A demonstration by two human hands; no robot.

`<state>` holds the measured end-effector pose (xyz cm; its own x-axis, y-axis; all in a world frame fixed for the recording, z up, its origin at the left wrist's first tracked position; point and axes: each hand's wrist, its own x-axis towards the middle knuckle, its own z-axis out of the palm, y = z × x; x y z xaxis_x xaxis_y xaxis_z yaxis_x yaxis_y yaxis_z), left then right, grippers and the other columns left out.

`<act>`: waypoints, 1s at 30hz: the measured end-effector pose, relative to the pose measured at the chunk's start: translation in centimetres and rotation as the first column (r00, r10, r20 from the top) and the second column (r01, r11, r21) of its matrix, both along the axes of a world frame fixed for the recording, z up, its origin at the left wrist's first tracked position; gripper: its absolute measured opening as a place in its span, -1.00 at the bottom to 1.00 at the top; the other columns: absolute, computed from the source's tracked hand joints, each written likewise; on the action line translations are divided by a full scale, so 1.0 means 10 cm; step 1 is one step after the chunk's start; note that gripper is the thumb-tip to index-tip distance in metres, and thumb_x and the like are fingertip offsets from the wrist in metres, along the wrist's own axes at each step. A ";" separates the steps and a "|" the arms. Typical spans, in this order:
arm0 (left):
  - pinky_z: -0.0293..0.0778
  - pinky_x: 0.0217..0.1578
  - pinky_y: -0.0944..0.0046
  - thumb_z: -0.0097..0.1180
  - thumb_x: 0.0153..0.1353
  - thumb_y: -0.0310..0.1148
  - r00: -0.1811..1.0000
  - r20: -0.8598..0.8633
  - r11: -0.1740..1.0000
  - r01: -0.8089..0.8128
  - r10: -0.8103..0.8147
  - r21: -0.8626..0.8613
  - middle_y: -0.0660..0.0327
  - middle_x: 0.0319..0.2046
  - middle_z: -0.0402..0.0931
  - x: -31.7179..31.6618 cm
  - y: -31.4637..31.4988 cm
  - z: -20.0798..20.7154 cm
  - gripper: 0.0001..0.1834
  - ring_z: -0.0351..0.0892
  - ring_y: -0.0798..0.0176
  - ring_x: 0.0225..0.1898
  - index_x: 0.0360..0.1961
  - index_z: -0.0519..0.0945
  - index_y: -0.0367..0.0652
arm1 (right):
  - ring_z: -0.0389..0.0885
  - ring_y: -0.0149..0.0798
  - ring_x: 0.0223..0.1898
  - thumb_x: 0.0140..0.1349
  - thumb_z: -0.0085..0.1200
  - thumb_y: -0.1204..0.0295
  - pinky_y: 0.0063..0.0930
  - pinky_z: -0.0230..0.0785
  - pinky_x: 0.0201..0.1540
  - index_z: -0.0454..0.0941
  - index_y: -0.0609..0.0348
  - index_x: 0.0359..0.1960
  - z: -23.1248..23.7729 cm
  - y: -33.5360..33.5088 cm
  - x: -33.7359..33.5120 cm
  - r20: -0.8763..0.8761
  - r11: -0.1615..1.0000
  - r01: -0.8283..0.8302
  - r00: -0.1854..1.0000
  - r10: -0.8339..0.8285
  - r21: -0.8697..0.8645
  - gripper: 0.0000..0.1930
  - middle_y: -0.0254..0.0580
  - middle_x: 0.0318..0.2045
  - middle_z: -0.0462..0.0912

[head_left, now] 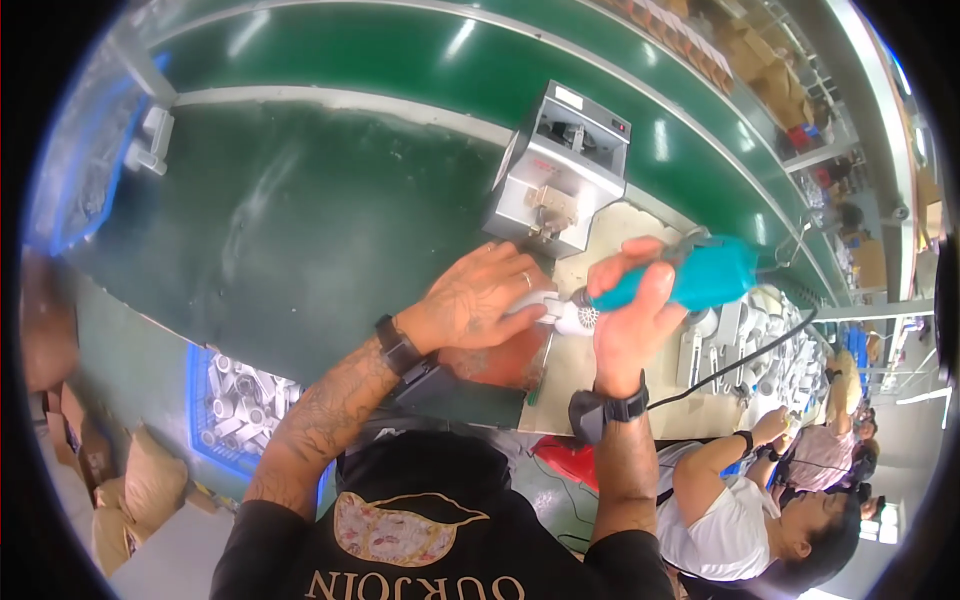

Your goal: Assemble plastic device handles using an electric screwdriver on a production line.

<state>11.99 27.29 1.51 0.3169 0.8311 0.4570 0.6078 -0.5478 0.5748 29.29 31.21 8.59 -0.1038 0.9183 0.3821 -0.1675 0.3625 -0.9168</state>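
My right hand (pixel 632 318) is wrapped round a teal electric screwdriver (pixel 715 275), its cable trailing down on the right. The screwdriver's dark nose points left, at a white plastic housing with a round slotted grille (pixel 577 318). Fingers of my left hand (pixel 482 300) are closed on the other end of that housing, which lies low over the workbench. Whether the bit touches a screw is hidden. Just beyond my hands stands a grey metal machine (pixel 560 170) with a small bracket on its front.
More white housings (pixel 755 345) are heaped on the bench at right. A blue crate (pixel 197 400) of white parts sits below the bench's left side. Beyond the bench runs a green conveyor (pixel 350 50). A co-worker in a white shirt (pixel 715 510) works close on my right.
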 end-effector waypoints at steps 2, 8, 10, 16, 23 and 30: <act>0.40 -0.04 0.08 0.20 0.21 -0.22 1.000 -0.001 1.000 0.013 -0.013 -0.013 0.22 -0.22 0.50 0.00 -0.01 0.00 -0.71 0.44 0.08 -0.14 -0.06 0.60 -0.05 | 0.46 -0.30 -0.55 0.46 0.00 0.00 -0.38 0.36 -0.45 0.41 0.34 -0.08 -0.05 -0.09 0.08 0.004 1.000 -0.008 1.000 0.008 -0.010 -0.49 -0.18 -0.58 0.48; 0.39 -0.02 0.10 0.21 0.20 -0.22 1.000 -0.009 0.999 0.019 -0.019 -0.051 0.23 -0.20 0.49 0.00 -0.01 -0.03 -0.67 0.43 0.10 -0.12 -0.02 0.60 -0.04 | 0.46 -0.28 -0.55 0.41 0.07 -0.04 -0.36 0.36 -0.45 0.40 0.35 -0.08 -0.17 -0.15 0.09 -0.013 0.999 0.004 1.000 -0.005 -0.036 -0.44 -0.18 -0.58 0.48; 0.38 -0.02 0.10 0.21 0.21 -0.22 1.000 -0.009 0.999 0.018 -0.019 -0.049 0.23 -0.20 0.49 -0.01 -0.01 -0.04 -0.67 0.43 0.10 -0.12 -0.02 0.60 -0.04 | 0.47 -0.28 -0.55 0.40 0.07 -0.04 -0.36 0.36 -0.45 0.40 0.35 -0.08 -0.19 -0.16 0.08 -0.033 0.999 0.008 0.999 -0.009 -0.041 -0.44 -0.18 -0.58 0.49; 0.38 -0.01 0.10 0.20 0.21 -0.22 0.999 -0.025 0.999 0.025 -0.026 -0.049 0.22 -0.19 0.49 -0.01 -0.02 -0.02 -0.67 0.43 0.09 -0.10 -0.02 0.60 -0.05 | 0.48 -0.29 -0.54 0.40 0.08 -0.05 -0.36 0.39 -0.43 0.40 0.34 -0.09 -0.24 -0.20 0.09 0.036 0.997 -0.034 0.999 0.036 -0.064 -0.44 -0.19 -0.57 0.49; 0.37 0.03 0.09 0.22 0.20 -0.23 0.999 -0.036 0.999 0.009 -0.011 -0.046 0.21 0.03 0.57 -0.01 0.00 0.00 -0.60 0.48 0.06 -0.08 0.07 0.62 -0.06 | 0.47 -0.29 -0.53 0.45 0.03 0.09 -0.35 0.40 -0.41 0.37 0.25 -0.22 -0.37 -0.16 0.07 -0.062 0.993 -0.117 0.991 0.115 -0.029 -0.60 -0.20 -0.55 0.46; 0.39 0.02 0.07 0.29 0.16 -0.27 0.998 -0.032 0.998 0.050 -0.051 -0.026 0.23 0.05 0.59 0.01 0.01 0.12 -0.60 0.49 0.05 -0.04 0.05 0.64 -0.06 | 0.51 -0.27 -0.50 0.46 -0.02 0.18 -0.35 0.41 -0.39 0.40 0.24 -0.15 -0.32 -0.21 0.08 -0.073 0.991 -0.049 0.997 0.040 -0.123 -0.68 -0.19 -0.52 0.50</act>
